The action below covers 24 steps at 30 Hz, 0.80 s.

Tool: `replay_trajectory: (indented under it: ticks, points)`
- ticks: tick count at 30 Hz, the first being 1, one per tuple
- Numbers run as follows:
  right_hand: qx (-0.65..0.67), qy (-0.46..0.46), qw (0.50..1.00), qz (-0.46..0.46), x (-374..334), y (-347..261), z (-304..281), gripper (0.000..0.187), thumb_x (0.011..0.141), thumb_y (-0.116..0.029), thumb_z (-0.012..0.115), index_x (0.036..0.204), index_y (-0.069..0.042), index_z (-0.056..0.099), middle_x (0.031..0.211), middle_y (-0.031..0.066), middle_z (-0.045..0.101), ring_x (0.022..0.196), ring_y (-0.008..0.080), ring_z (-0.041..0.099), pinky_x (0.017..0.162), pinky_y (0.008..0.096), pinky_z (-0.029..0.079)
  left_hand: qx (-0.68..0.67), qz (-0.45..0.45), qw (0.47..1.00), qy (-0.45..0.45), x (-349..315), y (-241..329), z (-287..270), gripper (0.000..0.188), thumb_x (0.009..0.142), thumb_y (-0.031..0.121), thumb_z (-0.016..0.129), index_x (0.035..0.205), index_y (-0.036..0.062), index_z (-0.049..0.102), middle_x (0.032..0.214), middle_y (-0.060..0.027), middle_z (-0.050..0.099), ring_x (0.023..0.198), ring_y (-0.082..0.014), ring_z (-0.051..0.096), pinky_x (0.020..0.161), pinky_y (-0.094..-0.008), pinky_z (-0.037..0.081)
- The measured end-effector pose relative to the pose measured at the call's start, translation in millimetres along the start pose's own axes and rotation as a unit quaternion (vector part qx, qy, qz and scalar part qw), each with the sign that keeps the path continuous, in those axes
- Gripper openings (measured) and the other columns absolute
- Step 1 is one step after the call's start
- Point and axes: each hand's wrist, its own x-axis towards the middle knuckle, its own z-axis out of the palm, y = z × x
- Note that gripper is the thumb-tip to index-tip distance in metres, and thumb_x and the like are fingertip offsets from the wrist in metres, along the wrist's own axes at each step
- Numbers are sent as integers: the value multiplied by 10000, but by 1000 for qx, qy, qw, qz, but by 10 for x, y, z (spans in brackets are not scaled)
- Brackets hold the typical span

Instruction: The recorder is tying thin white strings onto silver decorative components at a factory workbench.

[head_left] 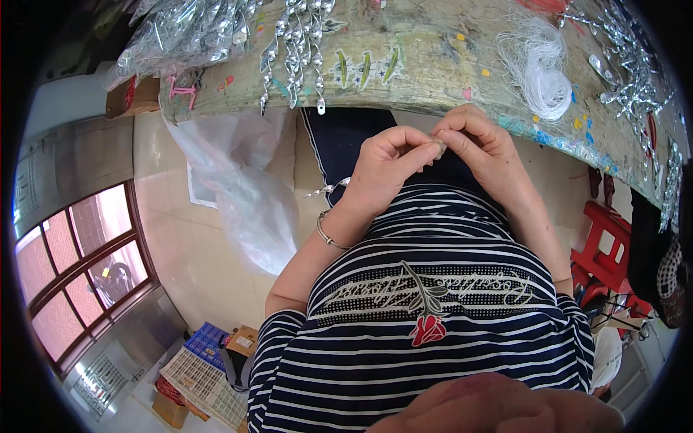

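My left hand and my right hand meet in front of my body, just off the table's near edge, both closed in a pinch. Between the fingertips shows a small greyish-silver bit; most of it is hidden. A twisted silver foil strip sticks out beside my left wrist, seemingly the tail of what the left hand pinches. What the right fingertips grip is too small to name. Similar twisted silver strips hang over the table edge, ahead and to the left.
The worn table carries a bundle of white thread, silver foil strands at right and a plastic-wrapped silver pile at left. Below are a clear plastic bag, crates and a red stool.
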Motion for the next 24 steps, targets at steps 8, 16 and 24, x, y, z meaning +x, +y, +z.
replay_trajectory:
  ticks: [8,16,24]
  points:
    - [-67,52,994,-64,-84,-108,-17,65,871,-36,590,921,-9,620,887,41,550,827,131,533,733,232,418,42,34,998,33,-14,-8,-13,34,851,49,627,875,27,640,786,11,590,726,-49,527,652,-191,414]
    - [-161,57,981,-91,-103,-47,32,78,822,-20,639,899,-8,634,864,63,570,800,160,555,695,248,439,127,106,986,17,-6,-62,-35,36,852,6,617,887,1,628,834,-12,587,790,-74,544,722,-207,433]
    - [-199,73,971,-111,-90,-43,46,88,802,-9,652,890,1,648,850,73,575,752,165,565,647,247,450,205,163,965,16,3,-71,-36,36,845,15,618,877,-1,621,828,-27,592,777,-87,549,712,-220,440]
